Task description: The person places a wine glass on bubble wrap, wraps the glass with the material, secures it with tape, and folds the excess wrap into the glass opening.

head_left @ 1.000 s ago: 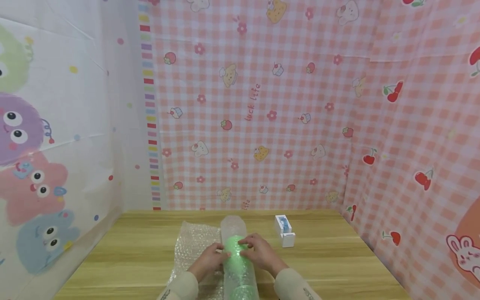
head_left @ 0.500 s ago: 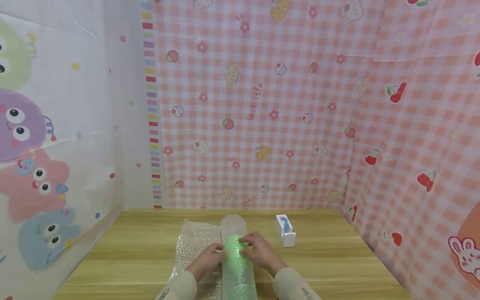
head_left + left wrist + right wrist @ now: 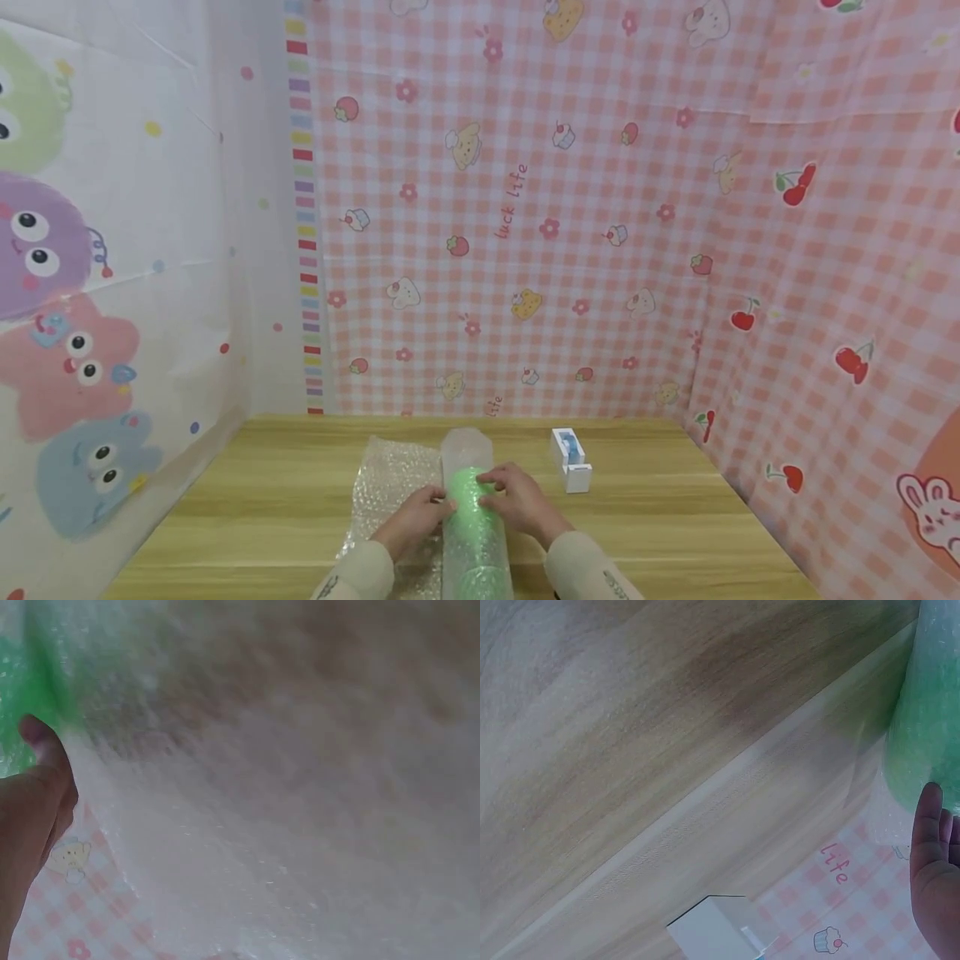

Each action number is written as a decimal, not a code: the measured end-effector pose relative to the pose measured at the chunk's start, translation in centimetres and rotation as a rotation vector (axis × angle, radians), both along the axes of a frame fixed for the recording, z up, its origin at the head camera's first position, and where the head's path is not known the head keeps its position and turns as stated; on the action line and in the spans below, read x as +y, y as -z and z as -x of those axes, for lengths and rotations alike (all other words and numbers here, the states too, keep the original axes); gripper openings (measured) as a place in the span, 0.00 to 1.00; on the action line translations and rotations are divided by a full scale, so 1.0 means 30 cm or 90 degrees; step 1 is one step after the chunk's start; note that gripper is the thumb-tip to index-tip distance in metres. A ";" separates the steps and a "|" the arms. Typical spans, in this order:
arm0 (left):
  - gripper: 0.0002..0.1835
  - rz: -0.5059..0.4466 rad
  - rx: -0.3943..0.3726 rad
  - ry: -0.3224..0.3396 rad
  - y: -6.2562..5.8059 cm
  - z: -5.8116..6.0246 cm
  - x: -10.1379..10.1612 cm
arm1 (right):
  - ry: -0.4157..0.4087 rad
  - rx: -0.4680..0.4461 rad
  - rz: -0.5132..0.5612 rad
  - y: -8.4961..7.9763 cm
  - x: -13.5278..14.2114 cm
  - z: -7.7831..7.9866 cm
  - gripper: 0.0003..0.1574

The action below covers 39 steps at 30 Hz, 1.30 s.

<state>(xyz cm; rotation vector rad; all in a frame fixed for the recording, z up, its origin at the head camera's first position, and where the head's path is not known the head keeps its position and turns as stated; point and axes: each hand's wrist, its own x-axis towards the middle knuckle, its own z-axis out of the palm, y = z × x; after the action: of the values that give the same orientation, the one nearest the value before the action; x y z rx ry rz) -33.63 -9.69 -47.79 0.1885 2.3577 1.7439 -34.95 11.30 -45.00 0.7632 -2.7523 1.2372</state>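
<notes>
A translucent bubble-wrapped bundle (image 3: 474,533) with green contents lies lengthwise on the wooden table (image 3: 637,542); what the green thing inside is cannot be told. The left hand (image 3: 412,518) is at the bundle's left side, its thumb against the wrap near the far end of the green stretch; whether those fingers pinch a layer of film or merely press, I cannot tell. The right hand (image 3: 528,504) is at the bundle's right side, index finger and thumb spread apart, their tips resting on the wrap. A loose bubble-wrap sheet (image 3: 393,471) spreads flat to the left of the bundle, and a white tape dispenser (image 3: 577,478) holding blue tape (image 3: 570,448) stands right of the bundle's far part, well apart from it.

The likeliest trouble, as I judge it, is the wrap springing loose: bubble film is stiff, and no tape is visible across the bundle, so lifting either hand could let it uncurl. Uneven pressure from the two sides might skew the layers. Beyond the green stretch, the bundle's end looks hollow and unsupported, so hard pressing there would probably crumple it.
</notes>
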 end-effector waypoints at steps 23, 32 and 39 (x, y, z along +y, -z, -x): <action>0.33 0.053 0.028 0.019 -0.041 -0.001 0.015 | 0.014 -0.015 0.008 0.012 0.018 -0.005 0.18; 0.35 -0.001 -0.021 0.030 -0.030 0.001 0.006 | -0.011 -0.023 0.005 0.002 0.025 -0.001 0.21; 0.36 -0.040 -0.037 0.032 0.005 0.018 0.014 | -0.013 -0.018 0.015 0.002 0.035 0.000 0.20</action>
<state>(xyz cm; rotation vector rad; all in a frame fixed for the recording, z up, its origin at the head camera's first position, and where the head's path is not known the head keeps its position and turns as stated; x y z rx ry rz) -34.19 -9.26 -47.93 0.2026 2.2401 1.7772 -34.96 12.35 -45.05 0.7793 -2.7537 1.2924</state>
